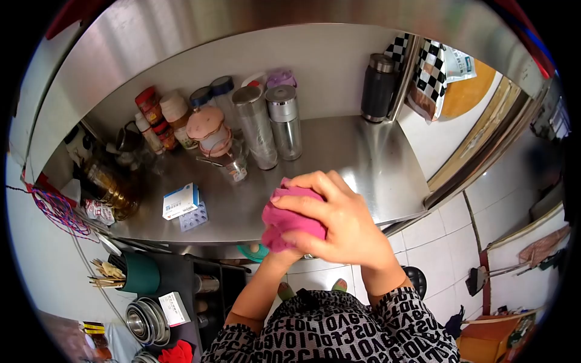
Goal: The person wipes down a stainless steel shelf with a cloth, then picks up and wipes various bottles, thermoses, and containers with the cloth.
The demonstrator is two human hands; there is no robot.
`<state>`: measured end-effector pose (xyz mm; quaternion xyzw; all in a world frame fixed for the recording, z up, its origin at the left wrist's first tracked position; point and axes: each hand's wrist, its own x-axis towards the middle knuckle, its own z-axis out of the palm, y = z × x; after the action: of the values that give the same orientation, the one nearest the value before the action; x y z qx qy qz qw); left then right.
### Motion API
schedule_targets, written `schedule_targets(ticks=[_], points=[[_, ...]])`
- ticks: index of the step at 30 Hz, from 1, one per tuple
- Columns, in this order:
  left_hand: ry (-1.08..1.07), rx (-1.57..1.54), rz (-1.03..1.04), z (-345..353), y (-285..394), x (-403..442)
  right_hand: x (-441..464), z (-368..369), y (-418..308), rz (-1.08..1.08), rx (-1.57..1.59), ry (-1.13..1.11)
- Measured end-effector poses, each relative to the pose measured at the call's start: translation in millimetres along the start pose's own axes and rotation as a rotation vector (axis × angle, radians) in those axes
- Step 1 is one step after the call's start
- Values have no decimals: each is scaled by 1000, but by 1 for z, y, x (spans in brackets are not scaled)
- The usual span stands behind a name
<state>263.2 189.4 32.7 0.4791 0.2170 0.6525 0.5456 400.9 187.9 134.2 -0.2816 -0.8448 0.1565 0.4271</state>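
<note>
A crumpled pink cloth [293, 221] is bunched between my two hands, in front of the steel shelf's edge. My right hand [339, 218] is wrapped over it from the right, fingers curled across the top. From below, my left hand [285, 256] presses against the cloth, which hides most of its fingers. On the steel shelf [345, 157] beyond my hands stand two tall clear glass bottles with metal lids, a glass bottle [254, 127] and a second bottle [285, 124]. To the left lie a small white-and-blue box [181, 201] and a blister pack [194, 217].
A black thermos [378, 88] stands at the shelf's back right. Several jars and a pink-lidded cup [209, 130] crowd the left side. Below left are a green chopstick holder [140, 272] and stacked metal bowls [147, 320]. A steel upper shelf [290, 15] overhangs the back.
</note>
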Motion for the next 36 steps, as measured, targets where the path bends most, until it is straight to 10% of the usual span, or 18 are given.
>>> schedule_targets(ticks=[3, 8, 18, 22, 28, 36], points=[[-323, 789, 359, -2, 5, -2, 17, -8, 13, 7, 105, -76], [42, 251, 173, -10, -18, -18, 43, -3, 41, 241, 516, -269], [279, 1005, 567, -33, -26, 10, -84, 118, 116, 571, 1011, 340], [14, 980, 536, -42, -17, 23, -79, 96, 88, 498, 814, 422], [173, 532, 337, 6, -4, 11, -48, 82, 68, 132, 263, 566], [321, 392, 410, -36, -30, 35, -96, 129, 117, 577, 507, 562]])
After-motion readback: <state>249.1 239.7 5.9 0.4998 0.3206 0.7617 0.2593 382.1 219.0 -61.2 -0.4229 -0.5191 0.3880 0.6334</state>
